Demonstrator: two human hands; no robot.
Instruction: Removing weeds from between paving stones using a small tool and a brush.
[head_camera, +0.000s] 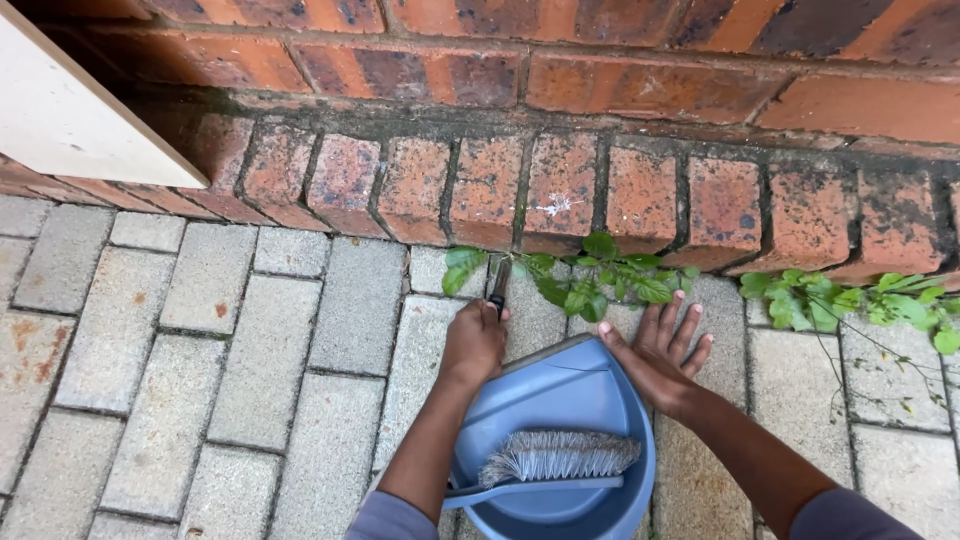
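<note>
Your left hand (476, 340) is closed around a dark-handled tool (499, 285), its tip aimed at the weed (590, 282) rooted where the paving (200, 330) meets the brick ledge (480, 190). Your right hand (662, 350) lies spread flat beside the blue dustpan (560, 395), which carries a brush (555, 458) and sits close behind. Open paving lies left; the ledge blocks forward movement.

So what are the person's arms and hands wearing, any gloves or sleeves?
No gloves: the left hand and the right hand are both bare, with no rings, watch or bands visible. The forearms are uncovered too. Grey-lilac sleeves begin only near the elbows, at the bottom edge of the head view, one on each arm; they look plain, with no visible pattern or markings.
</note>
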